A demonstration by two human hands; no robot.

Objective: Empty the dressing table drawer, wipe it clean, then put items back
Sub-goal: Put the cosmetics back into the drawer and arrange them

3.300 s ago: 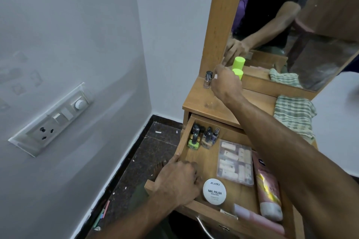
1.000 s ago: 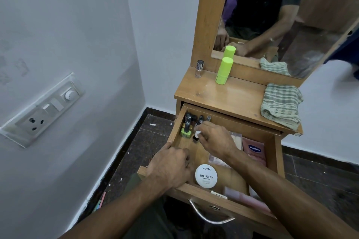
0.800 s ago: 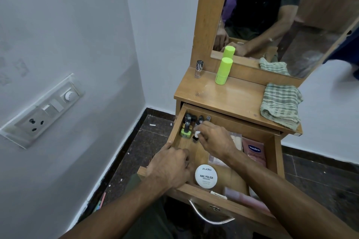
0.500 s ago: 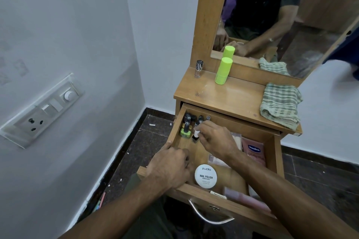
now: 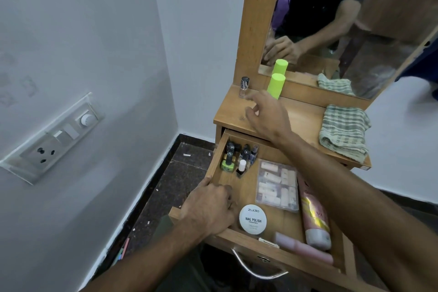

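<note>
The left hand (image 5: 208, 208) lies flat with bent fingers, palm down, while the right hand (image 5: 267, 114) reaches forward, fingers spread and holding nothing.

Only one label can really be read here: the round white tin (image 5: 253, 219) at the lower middle of the frame, lying in the open drawer (image 5: 246, 187), is printed "zudio" on top and "NAIL POLISH" in bigger letters under it. A smaller third line is there too, but it's too tiny to be made out. Print on the pink tube (image 5: 314, 218) to its right can't be read either.
</note>
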